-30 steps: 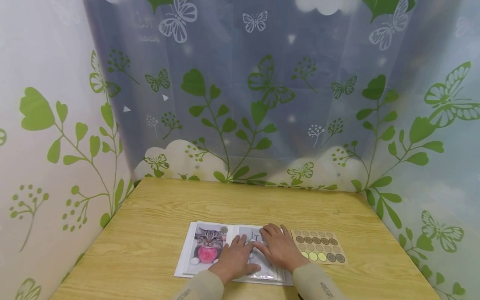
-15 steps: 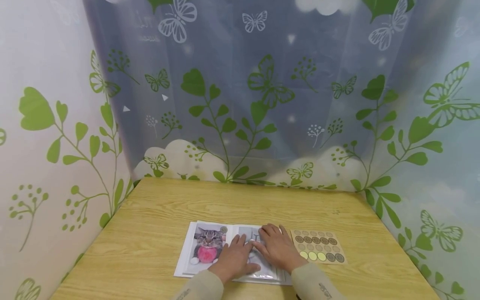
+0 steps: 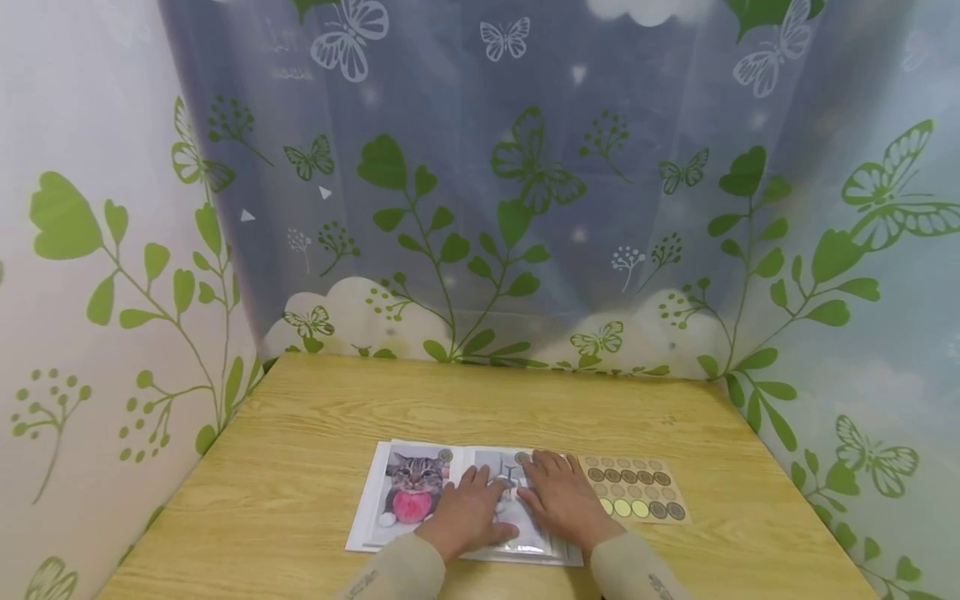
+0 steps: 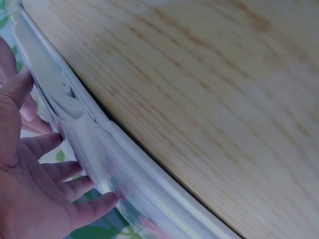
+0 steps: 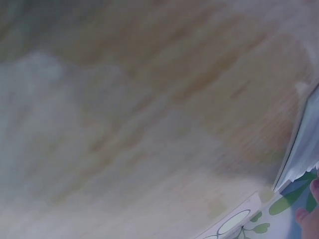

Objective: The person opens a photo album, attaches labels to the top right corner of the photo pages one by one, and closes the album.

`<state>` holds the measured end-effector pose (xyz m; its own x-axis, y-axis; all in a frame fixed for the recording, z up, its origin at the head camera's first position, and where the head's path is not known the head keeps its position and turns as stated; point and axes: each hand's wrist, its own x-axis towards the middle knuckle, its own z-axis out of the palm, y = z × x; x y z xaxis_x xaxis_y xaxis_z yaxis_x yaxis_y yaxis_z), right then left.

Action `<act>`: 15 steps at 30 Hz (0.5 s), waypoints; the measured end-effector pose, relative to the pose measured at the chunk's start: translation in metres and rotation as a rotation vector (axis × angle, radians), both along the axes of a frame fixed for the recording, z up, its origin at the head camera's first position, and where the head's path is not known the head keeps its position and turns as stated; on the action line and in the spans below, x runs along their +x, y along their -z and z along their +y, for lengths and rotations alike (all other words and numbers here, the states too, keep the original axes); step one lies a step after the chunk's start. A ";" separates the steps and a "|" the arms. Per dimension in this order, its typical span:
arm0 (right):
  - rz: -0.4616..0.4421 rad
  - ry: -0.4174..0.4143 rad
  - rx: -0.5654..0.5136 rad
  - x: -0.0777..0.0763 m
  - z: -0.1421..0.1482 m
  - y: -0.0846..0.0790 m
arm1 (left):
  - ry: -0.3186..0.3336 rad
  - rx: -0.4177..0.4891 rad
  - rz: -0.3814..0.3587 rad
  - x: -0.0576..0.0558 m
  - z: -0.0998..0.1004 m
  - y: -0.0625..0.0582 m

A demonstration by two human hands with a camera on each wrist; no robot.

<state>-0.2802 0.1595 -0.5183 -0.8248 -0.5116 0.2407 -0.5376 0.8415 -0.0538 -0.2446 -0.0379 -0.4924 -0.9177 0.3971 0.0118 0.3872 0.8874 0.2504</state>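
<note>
A white photo album lies spread on the table. Its left page shows a cat photo with a round sticker at its top right corner. On the right page is a greyish picture, partly hidden by both hands, with another round sticker near its top. My left hand rests on the right page near the fold, fingers extended. Over the page's right side lies my right hand, fingers extended. In the left wrist view, the left hand's fingertips touch the album's clear sleeve.
A tan sheet of round stickers lies right of the album, some spots yellow and several brown. The wooden table extends behind. Patterned curtains stand at the back and both sides.
My right hand has shifted slightly right on the page, and the round sticker near the picture's top shows more. The left hand stays about where it was. The head view has turned slightly.
</note>
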 end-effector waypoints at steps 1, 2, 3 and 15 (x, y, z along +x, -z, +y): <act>-0.006 0.008 0.005 0.000 0.001 -0.001 | 0.003 -0.003 0.007 0.000 0.000 0.000; -0.011 0.016 0.010 0.000 0.001 -0.001 | 0.006 -0.009 0.019 -0.001 0.000 0.001; -0.019 0.024 0.008 0.000 0.002 -0.002 | 0.009 -0.016 0.030 -0.002 0.000 0.001; -0.101 0.180 -0.093 0.006 0.002 -0.007 | 0.029 -0.054 0.069 -0.003 0.000 0.002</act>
